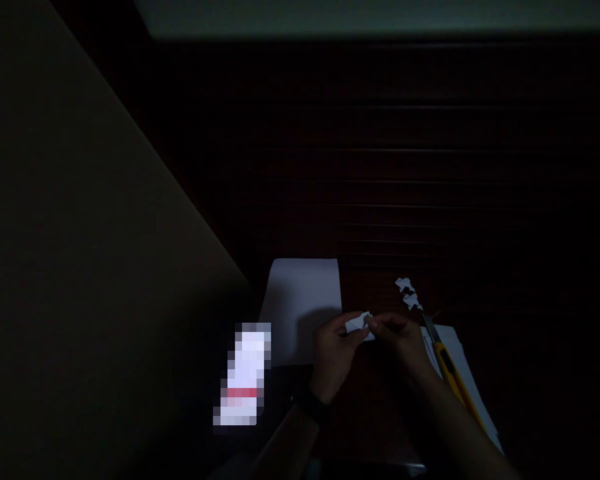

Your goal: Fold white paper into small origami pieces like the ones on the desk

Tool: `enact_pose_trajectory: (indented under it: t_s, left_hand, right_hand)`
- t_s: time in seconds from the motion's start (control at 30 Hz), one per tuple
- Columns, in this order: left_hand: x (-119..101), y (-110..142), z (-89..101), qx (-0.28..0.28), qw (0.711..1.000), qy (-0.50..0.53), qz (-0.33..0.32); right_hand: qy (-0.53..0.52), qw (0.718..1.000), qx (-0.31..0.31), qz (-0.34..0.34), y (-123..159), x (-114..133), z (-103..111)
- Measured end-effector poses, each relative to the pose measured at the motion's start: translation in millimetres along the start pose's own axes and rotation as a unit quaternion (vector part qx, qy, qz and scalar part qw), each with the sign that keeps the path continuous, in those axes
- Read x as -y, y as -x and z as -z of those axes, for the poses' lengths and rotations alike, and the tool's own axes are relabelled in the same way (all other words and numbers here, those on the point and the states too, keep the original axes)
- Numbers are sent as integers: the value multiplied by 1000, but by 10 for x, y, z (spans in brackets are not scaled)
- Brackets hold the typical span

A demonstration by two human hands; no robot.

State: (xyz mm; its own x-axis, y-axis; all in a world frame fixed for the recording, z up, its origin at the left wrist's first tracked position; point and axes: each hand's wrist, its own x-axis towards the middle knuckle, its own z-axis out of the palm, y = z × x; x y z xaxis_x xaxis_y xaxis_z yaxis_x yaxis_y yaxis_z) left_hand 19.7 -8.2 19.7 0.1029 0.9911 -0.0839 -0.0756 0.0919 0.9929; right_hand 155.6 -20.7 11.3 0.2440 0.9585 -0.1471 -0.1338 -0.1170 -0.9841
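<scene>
Between both hands is a small piece of folded white paper, pinched above the dark table. My left hand, with a dark band on its wrist, grips the paper's left side with thumb and fingers. At the right side, my right hand closes thumb and fingertips on the paper's edge. The exact folds are too small and dim to make out.
A white sheet lies behind my left hand. Small folded paper pieces sit at the back right. A yellow utility knife, blade out, rests on more white paper. A bright, blurred-out screen glows at left.
</scene>
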Motion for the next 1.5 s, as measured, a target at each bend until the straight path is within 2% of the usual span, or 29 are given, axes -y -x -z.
enact_pose_trajectory:
  t_s: [0.2, 0.33, 0.5, 0.7, 0.9, 1.13, 1.33, 1.5]
  left_hand:
    - [-22, -4, -3, -3, 1000, -10, 5]
    - [-13, -7, 2, 20, 1000, -17, 2]
    - [24, -24, 13, 27, 999, -31, 6]
    - [43, -42, 30, 15, 999, -40, -23]
    - [34, -35, 45, -12, 997, -63, -30]
    - [12, -34, 40, -19, 998, -53, -13]
    - [-82, -32, 52, 14, 1000, -20, -19]
    - [-11, -62, 75, -9, 1000, 17, 10]
  right_hand:
    - [-34, 999, 3, 2, 2, -35, -11]
    - [-44, 999, 5, 11, -15, -50, -2]
    - [14, 999, -2, 40, -35, -59, 6]
    - [73, 994, 1, 78, -26, 8, -2]
    - [153, 985, 0, 81, 21, 96, -23]
    - [141, 988, 3, 68, 7, 61, 1]
    - [147, 985, 9, 92, -2, 88, 11]
    - [117, 985, 56, 112, 4, 83, -29]
